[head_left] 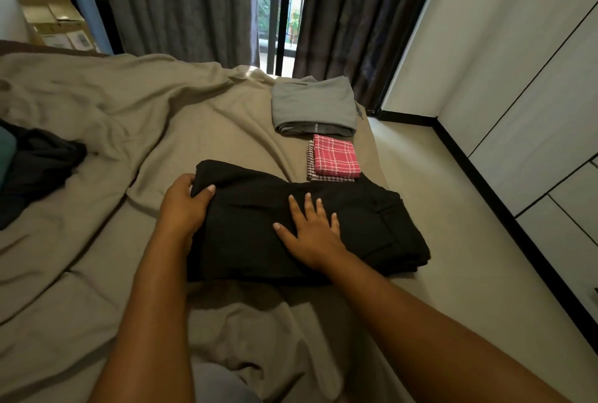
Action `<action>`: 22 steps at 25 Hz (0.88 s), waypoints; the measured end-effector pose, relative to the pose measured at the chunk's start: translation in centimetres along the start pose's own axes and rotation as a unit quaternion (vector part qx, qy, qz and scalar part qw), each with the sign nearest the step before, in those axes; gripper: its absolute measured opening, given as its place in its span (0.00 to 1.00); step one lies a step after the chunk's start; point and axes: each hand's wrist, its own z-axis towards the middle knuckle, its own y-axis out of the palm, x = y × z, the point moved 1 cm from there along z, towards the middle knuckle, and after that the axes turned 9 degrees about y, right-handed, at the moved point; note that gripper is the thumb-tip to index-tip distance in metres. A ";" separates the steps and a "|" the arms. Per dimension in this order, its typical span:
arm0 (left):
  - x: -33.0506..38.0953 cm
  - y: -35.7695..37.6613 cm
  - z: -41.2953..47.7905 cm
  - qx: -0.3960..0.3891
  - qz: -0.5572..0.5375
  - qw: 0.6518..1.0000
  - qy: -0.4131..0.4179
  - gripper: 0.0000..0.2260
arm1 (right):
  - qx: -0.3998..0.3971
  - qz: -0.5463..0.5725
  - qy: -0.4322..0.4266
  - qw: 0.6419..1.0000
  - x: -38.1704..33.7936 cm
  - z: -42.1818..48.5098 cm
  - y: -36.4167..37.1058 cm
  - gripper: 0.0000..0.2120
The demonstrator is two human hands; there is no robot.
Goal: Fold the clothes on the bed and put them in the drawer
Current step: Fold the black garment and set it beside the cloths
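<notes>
Fold step: your left hand grips black garment at its left edge; right hand presses flat, fingers spread. Keep edges square.

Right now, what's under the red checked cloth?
A second cloth, finer dark check, sticks out at the left and near edges of the red checked cloth. Its rest, and anything below, is covered.

Dark grey curtains hang parted over a glass door with greenery outside. Cardboard boxes stand stacked in the far left corner. A pale floor runs along the right.
</notes>
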 end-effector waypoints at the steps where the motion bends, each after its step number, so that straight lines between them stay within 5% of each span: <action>1: 1.1 -1.8 -0.7 0.021 0.006 1.000 0.018 0.17 | -0.012 0.020 -0.013 1.000 -1.7 -0.7 0.1 0.37; 6: 6.9 -5.8 -3.9 0.024 0.141 0.986 0.088 0.17 | -0.119 0.286 -0.088 0.947 -9.6 -5.1 -1.8 0.37; 7: 8.5 -4.7 -4.3 0.010 0.176 0.977 0.117 0.17 | -0.165 0.383 -0.087 0.905 -10.3 -5.7 -2.7 0.37; 10: 14.2 1.9 -6.1 -0.056 0.231 0.955 0.179 0.17 | -0.252 0.683 -0.044 0.684 -9.5 -7.6 -7.9 0.35; 13: 18.3 9.7 -7.7 -0.197 0.168 0.948 0.187 0.19 | -0.112 0.798 -0.026 0.592 -3.6 -7.3 -13.4 0.24; 15: 19.6 14.1 -8.3 -0.309 0.063 0.943 0.106 0.19 | -0.038 0.813 -0.007 0.581 2.3 -6.4 -16.3 0.18; 17: 19.4 17.6 -8.5 -0.387 0.015 0.921 0.032 0.19 | -0.033 0.782 0.019 0.622 7.8 -4.7 -17.3 0.14; 20: 14.8 22.6 -8.0 -0.368 0.229 0.888 0.153 0.19 | -0.068 0.713 0.126 0.687 13.9 -1.8 -15.0 0.13; 22: 9.6 23.9 -7.6 -0.306 0.440 0.812 0.232 0.24 | -0.091 0.678 0.177 0.708 16.0 0.0 -12.6 0.14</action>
